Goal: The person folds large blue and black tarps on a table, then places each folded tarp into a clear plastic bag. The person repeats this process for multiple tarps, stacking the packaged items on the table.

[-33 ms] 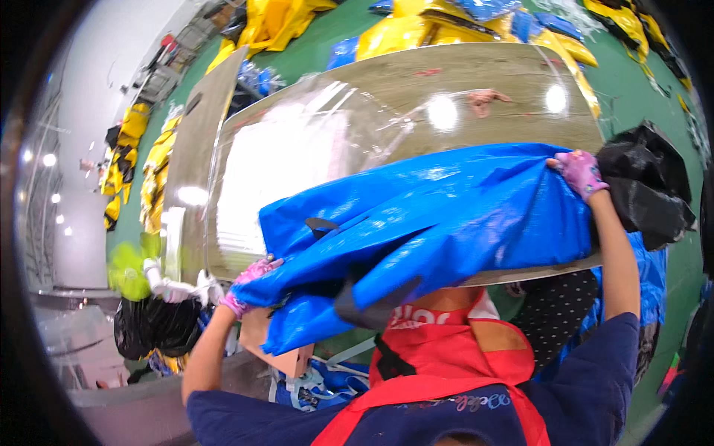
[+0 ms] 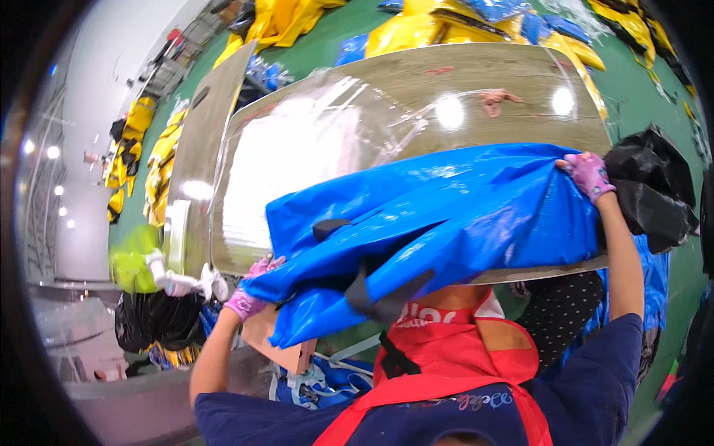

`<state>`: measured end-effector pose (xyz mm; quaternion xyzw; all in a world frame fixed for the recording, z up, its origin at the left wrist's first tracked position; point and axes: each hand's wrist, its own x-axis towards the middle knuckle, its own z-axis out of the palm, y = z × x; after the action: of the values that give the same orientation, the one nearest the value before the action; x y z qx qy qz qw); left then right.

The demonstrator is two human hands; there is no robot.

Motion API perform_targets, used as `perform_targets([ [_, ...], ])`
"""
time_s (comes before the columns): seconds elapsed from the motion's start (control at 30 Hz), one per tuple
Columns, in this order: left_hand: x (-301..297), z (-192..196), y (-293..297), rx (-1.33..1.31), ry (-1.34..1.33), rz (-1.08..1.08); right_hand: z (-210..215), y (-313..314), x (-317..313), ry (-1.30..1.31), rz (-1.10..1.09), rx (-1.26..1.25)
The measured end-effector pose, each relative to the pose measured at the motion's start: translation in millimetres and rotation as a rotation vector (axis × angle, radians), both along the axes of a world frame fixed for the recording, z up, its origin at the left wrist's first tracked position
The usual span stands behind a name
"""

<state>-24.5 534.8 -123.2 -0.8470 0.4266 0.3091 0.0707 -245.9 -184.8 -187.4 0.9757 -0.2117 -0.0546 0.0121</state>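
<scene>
A large blue tarpaulin bag [image 2: 446, 201], glossy and creased, stretches across the near side of the table, with dark strap-like pieces on it. My left hand [image 2: 251, 292], in a pink patterned fingerless glove, is closed on the bag's lower left edge, which folds over part of the fingers. At the far right, my right hand [image 2: 587, 175], in a matching glove, grips the bag's upper right corner. Between my hands the material sags in folds, and its near left part hangs past the table edge.
Clear plastic sheeting and white sheets [image 2: 290, 163] lie on the wood-grain table [image 2: 416, 74]. A black plastic bundle [image 2: 651, 186] stands beside my right hand. A green fan [image 2: 136, 260] and a cardboard box [image 2: 279, 342] are at the left. Yellow bags [image 2: 401, 36] lie beyond the table.
The whole view has shifted slightly, so things sit a little further right. Both hands keep their hold on the blue bag, whose near folds have moved only slightly.
</scene>
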Motion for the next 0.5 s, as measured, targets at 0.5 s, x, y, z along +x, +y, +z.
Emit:
perform_targets([
  [0.5,59.3,-60.5,95.5,-0.416,-0.762,1.091,-23.8,114.3,46.0,-0.283,0.239,-0.188],
])
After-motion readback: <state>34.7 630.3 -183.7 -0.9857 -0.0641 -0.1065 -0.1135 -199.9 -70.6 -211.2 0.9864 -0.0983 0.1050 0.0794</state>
